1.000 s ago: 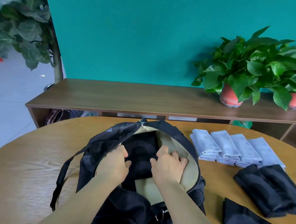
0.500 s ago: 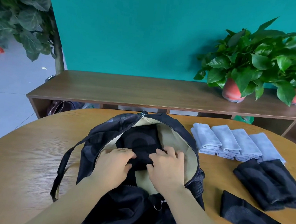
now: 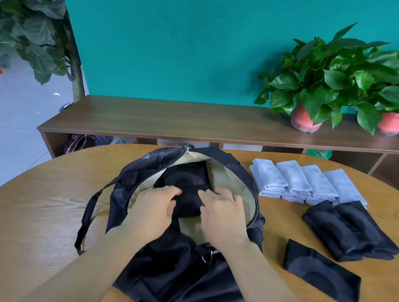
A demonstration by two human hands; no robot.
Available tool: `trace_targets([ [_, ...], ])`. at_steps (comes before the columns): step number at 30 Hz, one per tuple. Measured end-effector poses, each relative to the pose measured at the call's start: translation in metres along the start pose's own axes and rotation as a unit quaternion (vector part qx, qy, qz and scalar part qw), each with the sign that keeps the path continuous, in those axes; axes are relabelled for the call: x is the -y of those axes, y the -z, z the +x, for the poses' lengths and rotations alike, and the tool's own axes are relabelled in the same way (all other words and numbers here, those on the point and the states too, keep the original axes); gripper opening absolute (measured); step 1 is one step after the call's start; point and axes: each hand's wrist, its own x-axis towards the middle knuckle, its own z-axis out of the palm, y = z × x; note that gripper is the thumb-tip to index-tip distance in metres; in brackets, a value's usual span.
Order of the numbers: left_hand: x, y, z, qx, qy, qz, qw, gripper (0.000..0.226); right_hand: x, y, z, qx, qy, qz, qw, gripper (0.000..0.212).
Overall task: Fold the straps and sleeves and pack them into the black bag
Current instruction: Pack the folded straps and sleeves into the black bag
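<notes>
Round wooden desk carrying the black bag, which lies flat at the centre with its zipped mouth spread wide, exposing a beige lining. A folded black sleeve rests inside the opening, on that lining. The left hand and the right hand reach into the bag side by side; the fingers of the left and the fingers of the right lie extended and flat on the near edge of this sleeve, pressing it rather than clasping it. On the desk to the right of the bag, well apart from it, a pile of folded black sleeves lies just in front of a row of four folded grey straps. A single folded black sleeve lies alone, nearer the viewer. The bag's carrying strap trails over the desk on the left. A small metal ring hangs at the bag's near rim.
</notes>
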Motion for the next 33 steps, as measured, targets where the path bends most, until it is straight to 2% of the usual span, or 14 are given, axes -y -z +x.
trace_targets([
  [4, -0.031, 0.002, -0.016, -0.025, -0.036, -0.1, 0.994, 0.032, -0.006, 0.014, -0.032, -0.119, -0.005, 0.049, 0.992, 0.017],
  [7, -0.064, -0.005, -0.032, -0.033, -0.069, -0.151, 0.986, 0.03, -0.022, 0.03, -0.065, -0.18, -0.042, 0.073, 0.98, 0.016],
  [12, -0.125, -0.034, -0.057, -0.009, -0.116, -0.218, 0.969, 0.028, -0.066, 0.048, -0.127, -0.215, -0.145, 0.077, 0.963, 0.019],
  [15, -0.159, -0.055, -0.061, 0.025, -0.138, -0.243, 0.96, 0.028, -0.1, 0.055, -0.16, -0.229, -0.242, 0.064, 0.941, 0.015],
  [19, -0.188, -0.079, -0.054, 0.08, -0.119, -0.245, 0.959, 0.03, -0.133, 0.062, -0.187, -0.185, -0.397, 0.062, 0.897, 0.019],
  [22, -0.203, -0.091, -0.043, 0.119, -0.12, -0.202, 0.965, 0.034, -0.146, 0.062, -0.192, -0.153, -0.455, 0.061, 0.875, 0.022],
  [30, -0.216, -0.118, -0.018, 0.175, -0.113, -0.114, 0.971, 0.038, -0.16, 0.047, -0.181, -0.024, -0.523, 0.014, 0.852, 0.05],
  [33, -0.216, -0.124, -0.012, 0.176, -0.115, -0.087, 0.974, 0.038, -0.166, 0.046, -0.176, 0.016, -0.506, 0.0, 0.863, 0.046],
])
